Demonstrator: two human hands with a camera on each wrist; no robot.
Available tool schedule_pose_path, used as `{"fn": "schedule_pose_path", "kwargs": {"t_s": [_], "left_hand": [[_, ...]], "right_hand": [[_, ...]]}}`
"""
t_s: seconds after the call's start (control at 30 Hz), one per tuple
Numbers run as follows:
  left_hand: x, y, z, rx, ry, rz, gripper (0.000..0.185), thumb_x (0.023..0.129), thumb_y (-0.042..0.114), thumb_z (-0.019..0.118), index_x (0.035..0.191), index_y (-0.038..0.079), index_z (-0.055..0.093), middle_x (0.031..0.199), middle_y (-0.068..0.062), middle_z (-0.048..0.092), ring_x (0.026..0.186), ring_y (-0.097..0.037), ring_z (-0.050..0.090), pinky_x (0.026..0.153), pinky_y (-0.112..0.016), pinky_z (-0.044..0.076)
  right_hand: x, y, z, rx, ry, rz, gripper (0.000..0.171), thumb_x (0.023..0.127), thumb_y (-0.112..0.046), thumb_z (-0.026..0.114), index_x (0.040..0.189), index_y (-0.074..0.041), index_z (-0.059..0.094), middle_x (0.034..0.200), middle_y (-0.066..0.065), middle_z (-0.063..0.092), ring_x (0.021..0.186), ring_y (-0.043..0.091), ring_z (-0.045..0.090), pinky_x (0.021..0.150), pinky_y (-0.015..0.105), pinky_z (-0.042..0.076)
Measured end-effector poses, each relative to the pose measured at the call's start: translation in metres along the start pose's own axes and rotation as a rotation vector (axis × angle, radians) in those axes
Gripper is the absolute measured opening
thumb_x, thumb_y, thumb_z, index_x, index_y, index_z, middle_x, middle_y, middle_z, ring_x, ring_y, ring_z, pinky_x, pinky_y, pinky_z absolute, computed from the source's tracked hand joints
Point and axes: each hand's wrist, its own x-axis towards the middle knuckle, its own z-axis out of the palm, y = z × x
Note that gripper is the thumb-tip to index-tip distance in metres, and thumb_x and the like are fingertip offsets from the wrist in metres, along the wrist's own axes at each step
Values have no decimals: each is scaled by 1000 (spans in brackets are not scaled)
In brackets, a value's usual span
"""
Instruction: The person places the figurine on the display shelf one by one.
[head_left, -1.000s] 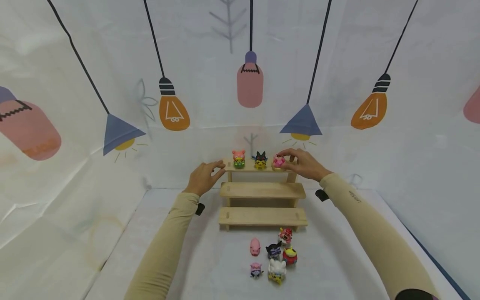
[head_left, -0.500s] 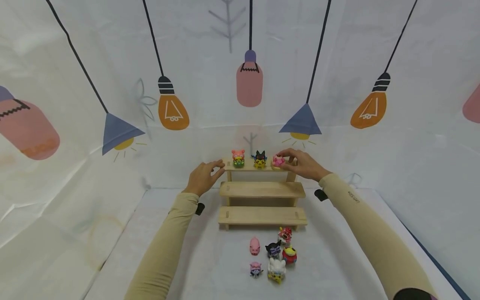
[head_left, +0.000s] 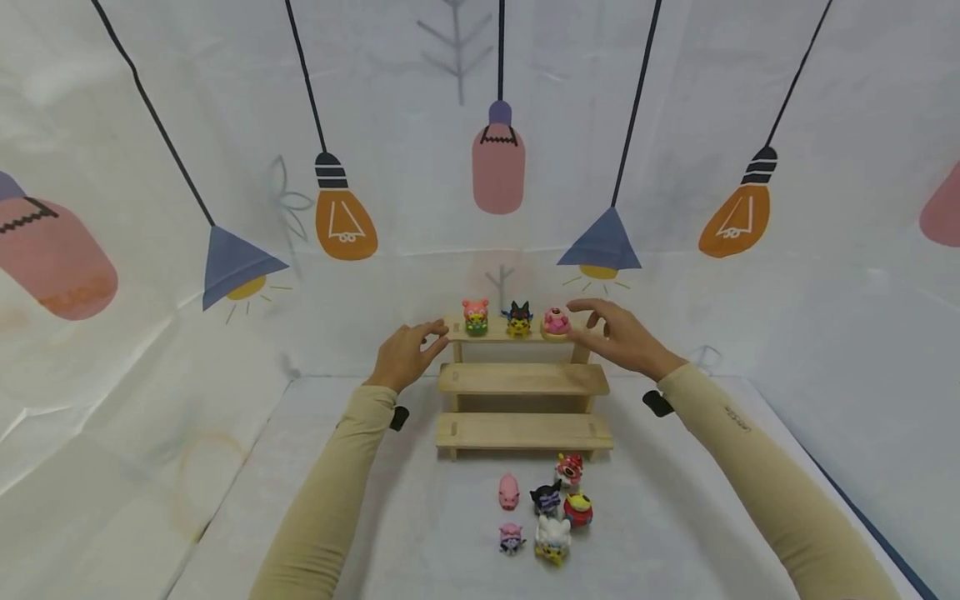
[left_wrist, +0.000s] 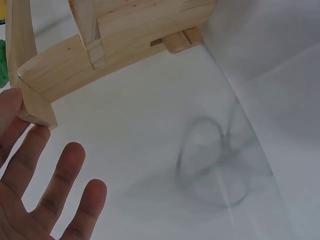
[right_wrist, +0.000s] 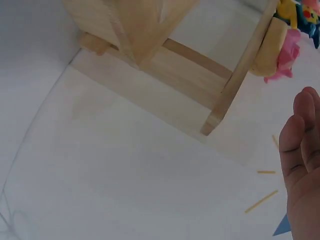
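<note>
A three-tier wooden display stand (head_left: pixel 525 379) is in front of me. On its top tier sit a pink-and-green figurine (head_left: pixel 476 317), a black-eared yellow figurine (head_left: pixel 519 319) and, at the right end, a pink figurine on a tan base (head_left: pixel 556 322). My left hand (head_left: pixel 405 357) pinches the left end of the top tier between thumb and index finger; in the left wrist view its other fingers (left_wrist: pixel 70 162) spread below the board's end. My right hand (head_left: pixel 626 337) is just right of the pink figurine, thumb and fingers apart, holding nothing.
On the white table (head_left: pixel 420 517) before the stand lie a pink pig figurine (head_left: pixel 508 492), a small pink-and-purple figurine (head_left: pixel 512 538) and a cluster of several more, including a white-and-yellow one (head_left: pixel 552 540). A lamp-printed white backdrop (head_left: pixel 420 167) stands close behind.
My right hand has let go of the pink figurine and drawn back slightly to the right, its fingers parting. The figurine stays on the top tier. My left hand has not moved.
</note>
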Motion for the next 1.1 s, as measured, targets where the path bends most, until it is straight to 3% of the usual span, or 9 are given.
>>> {"fn": "schedule_pose_path", "kwargs": {"t_s": [0.17, 0.37, 0.5, 0.7, 0.93, 1.1], "left_hand": [[-2, 2, -2, -1, 11, -5, 32, 102, 40, 63, 124, 19, 74, 139, 5, 63, 100, -30, 66, 73, -44, 54], [-2, 3, -1, -5, 9, 3, 33, 102, 40, 62, 125, 19, 73, 140, 5, 62, 100, -29, 66, 74, -44, 53], [-3, 2, 0, -12, 1, -10, 33, 102, 41, 63, 125, 21, 73, 142, 6, 61, 101, -28, 65, 73, -44, 53], [-1, -2, 1, -20, 18, 13, 32, 101, 41, 64, 123, 20, 74, 139, 6, 63, 100, -29, 67, 71, -42, 54], [-1, -6, 3, -38, 26, 31, 32, 101, 40, 64, 123, 19, 75, 139, 5, 63, 100, -30, 68, 71, -43, 55], [-2, -5, 5, -45, 28, 23, 31, 101, 39, 64, 123, 19, 74, 139, 5, 62, 100, -29, 67, 71, -43, 54]], "right_hand": [[-36, -7, -4, -79, 15, -84, 49, 96, -28, 73, 141, -13, 57, 133, 3, 62, 97, 21, 57, 74, 35, 46], [-87, -21, -1, -43, 17, -106, 42, 95, -25, 75, 135, -19, 62, 125, -4, 65, 93, 11, 55, 73, 31, 46], [-118, -28, 10, -46, 9, -165, 42, 92, -19, 78, 131, -23, 64, 119, -10, 68, 86, 3, 53, 68, 28, 46], [-156, -41, 35, -50, -61, -172, 41, 92, -28, 78, 130, -30, 64, 112, -21, 64, 80, -1, 52, 66, 21, 44], [-190, -46, 60, 64, -141, -156, 40, 94, -31, 74, 132, -28, 63, 115, -14, 68, 74, 3, 57, 60, 23, 44], [-199, -47, 75, 105, -155, -151, 40, 94, -29, 75, 132, -20, 64, 116, -7, 71, 74, -1, 57, 58, 22, 44]]}}
